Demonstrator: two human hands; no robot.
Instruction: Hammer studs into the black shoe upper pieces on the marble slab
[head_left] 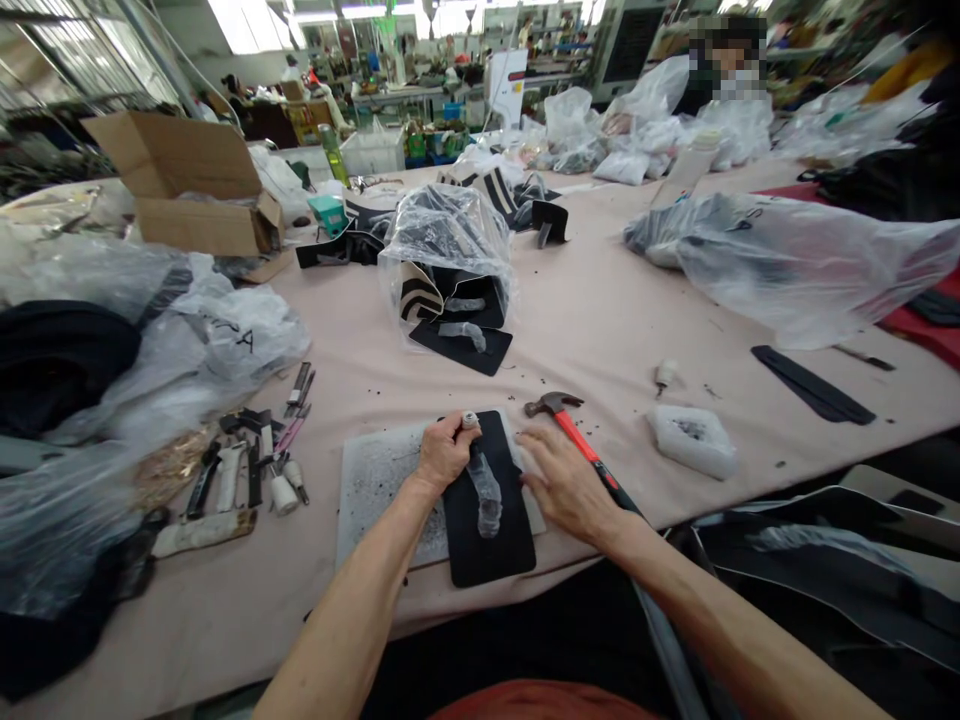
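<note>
My left hand [444,447] is closed around a short hole punch [470,420] with a pale wrapped top, upright over the far part of a black panel [491,560]. A strip wrapped in clear plastic [487,500] lies along the panel. Beneath it is a pale board [375,500] covered in dark specks. My right hand [566,485] has its fingers apart beside the panel's right edge; I cannot tell whether the fingertips touch it. A claw hammer [574,430] with a red and black handle lies just beyond that hand. The punch's tip is hidden.
Several hand tools [240,470] lie at the left. Another pale-topped punch [664,375] and a white block [691,440] are at the right, near a black strip [814,385]. Plastic-bagged black pieces [450,260] sit ahead, with a cardboard box [187,190] at the back left.
</note>
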